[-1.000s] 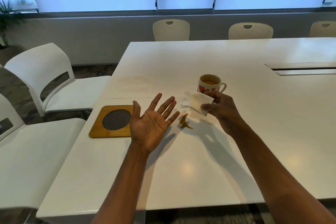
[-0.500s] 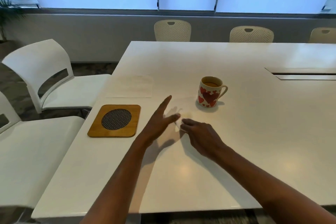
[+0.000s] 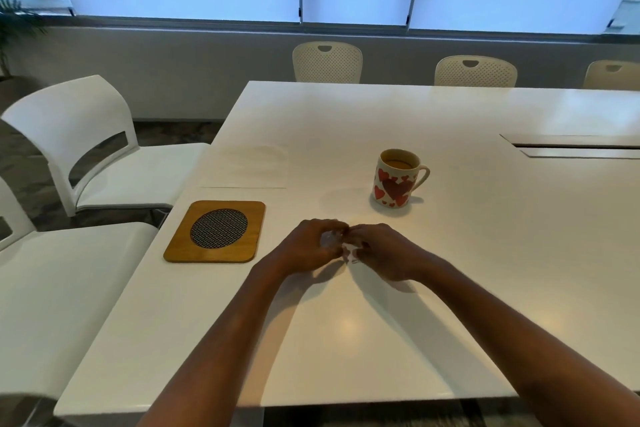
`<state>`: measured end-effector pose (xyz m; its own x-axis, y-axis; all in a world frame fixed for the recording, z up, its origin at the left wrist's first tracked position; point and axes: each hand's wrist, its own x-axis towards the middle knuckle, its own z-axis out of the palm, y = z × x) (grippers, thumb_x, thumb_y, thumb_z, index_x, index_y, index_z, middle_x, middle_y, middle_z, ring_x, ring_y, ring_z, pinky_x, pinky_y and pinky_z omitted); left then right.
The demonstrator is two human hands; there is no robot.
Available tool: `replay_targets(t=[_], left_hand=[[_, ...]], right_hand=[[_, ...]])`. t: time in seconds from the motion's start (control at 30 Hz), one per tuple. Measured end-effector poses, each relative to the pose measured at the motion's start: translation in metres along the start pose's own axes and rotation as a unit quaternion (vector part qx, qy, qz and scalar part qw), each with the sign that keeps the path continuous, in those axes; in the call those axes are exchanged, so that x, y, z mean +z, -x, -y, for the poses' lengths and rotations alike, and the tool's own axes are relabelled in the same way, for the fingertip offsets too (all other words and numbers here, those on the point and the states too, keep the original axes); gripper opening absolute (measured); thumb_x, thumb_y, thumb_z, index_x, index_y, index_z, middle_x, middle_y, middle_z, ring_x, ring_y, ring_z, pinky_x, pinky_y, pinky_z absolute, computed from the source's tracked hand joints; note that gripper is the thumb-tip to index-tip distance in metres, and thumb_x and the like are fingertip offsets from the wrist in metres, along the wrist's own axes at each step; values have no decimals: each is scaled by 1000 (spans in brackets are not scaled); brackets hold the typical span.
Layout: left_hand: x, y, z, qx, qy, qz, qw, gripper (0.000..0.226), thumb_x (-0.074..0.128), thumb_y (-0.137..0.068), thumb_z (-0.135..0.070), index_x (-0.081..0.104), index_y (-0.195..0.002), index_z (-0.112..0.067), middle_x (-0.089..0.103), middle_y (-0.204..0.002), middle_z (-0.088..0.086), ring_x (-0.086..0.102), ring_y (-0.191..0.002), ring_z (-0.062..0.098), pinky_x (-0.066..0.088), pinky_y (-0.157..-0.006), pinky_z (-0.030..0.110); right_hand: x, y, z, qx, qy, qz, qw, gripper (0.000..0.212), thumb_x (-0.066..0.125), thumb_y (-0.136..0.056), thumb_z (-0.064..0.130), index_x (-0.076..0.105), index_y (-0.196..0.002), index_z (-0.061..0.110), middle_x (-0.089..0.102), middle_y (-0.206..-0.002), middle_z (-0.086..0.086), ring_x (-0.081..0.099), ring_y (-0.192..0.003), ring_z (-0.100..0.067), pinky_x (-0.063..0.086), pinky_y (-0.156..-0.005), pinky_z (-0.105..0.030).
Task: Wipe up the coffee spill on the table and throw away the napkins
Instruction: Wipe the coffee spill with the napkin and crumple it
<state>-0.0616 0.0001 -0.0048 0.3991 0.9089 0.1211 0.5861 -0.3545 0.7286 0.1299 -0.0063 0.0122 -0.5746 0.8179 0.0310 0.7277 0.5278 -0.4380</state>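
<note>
Both hands meet low over the white table (image 3: 346, 340), just in front of the mug. My left hand (image 3: 308, 246) and my right hand (image 3: 384, 251) curl around a small white napkin (image 3: 332, 241), of which only crumpled bits show between the fingers. The coffee spill seen earlier lies under the hands and is hidden. A white mug with red hearts (image 3: 396, 178), holding coffee, stands upright a short way beyond the hands.
A wooden trivet with a dark mesh circle (image 3: 216, 232) lies left of the hands. A flat white napkin sheet (image 3: 247, 168) rests behind it. White chairs (image 3: 86, 149) stand along the left edge. A cable slot (image 3: 575, 147) sits at the far right.
My right hand brought the napkin down from beside the mug onto the spill. My left hand turned over from palm-up and closed onto the napkin too. The brown spill is covered.
</note>
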Motion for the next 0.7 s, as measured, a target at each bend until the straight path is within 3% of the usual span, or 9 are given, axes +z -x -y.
replay_targets(t=[0.13,0.27,0.47,0.6,0.7], left_hand=[[0,0,-1,7,-23,-16,1000,46,71,-83,-23,60,-127,-19,67,-123,2,60,-115,16,45,-97,30],[1,-1,-3,-5,-24,-15,1000,55,70,-84,-20,52,-135,-16,64,-128,5,57,-121,18,45,-105,41],[3,-2,-1,-16,-22,-16,999,57,69,-86,-20,47,-138,-19,64,-128,4,57,-123,19,44,-105,41],[3,-2,2,-21,6,-17,1000,58,70,-85,-17,46,-138,-19,65,-127,4,57,-122,19,43,-106,39],[5,-1,2,-19,20,-18,999,56,69,-86,-16,47,-137,-19,65,-126,4,58,-121,19,43,-105,36]], right_hand=[[4,-3,-3,12,-1,-13,1000,40,67,-89,13,60,-128,20,63,-129,0,58,-115,-15,51,-96,-31],[7,-12,-3,12,73,-25,997,29,68,-88,17,68,-117,17,67,-120,-2,61,-107,-17,49,-88,-25],[21,-14,4,65,127,-115,983,18,66,-89,15,72,-105,16,70,-96,-6,62,-81,-17,55,-73,-31],[37,-4,3,55,129,-175,975,16,63,-91,17,74,-103,18,69,-89,-7,60,-77,-18,49,-67,-27],[39,-2,4,53,108,-182,976,17,65,-90,16,75,-103,20,71,-88,-7,62,-76,-18,52,-68,-28]])
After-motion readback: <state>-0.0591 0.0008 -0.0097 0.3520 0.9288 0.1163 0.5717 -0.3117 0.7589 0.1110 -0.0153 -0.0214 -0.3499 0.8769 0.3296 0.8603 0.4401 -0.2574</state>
